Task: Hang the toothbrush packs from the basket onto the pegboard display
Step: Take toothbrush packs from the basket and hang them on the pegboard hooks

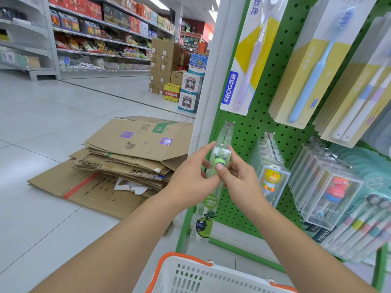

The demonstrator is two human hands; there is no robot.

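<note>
Both my hands hold a clear toothbrush pack [220, 157] with a green cartoon figure inside, upright in front of the green pegboard [241, 132]. My left hand [194, 176] pinches its left side and my right hand [237, 176] grips it with the thumb across the front. The pack's top is just below a metal peg [226, 132] at the pegboard's left edge. The white basket [203, 275] with orange rim sits at the bottom of the view; its inside is barely visible.
Other clear packs with a yellow figure [269, 178] and a red figure [336, 191] hang to the right. Carded toothbrushes [245, 60] hang above. Flattened cardboard boxes [127, 161] lie on the floor to the left.
</note>
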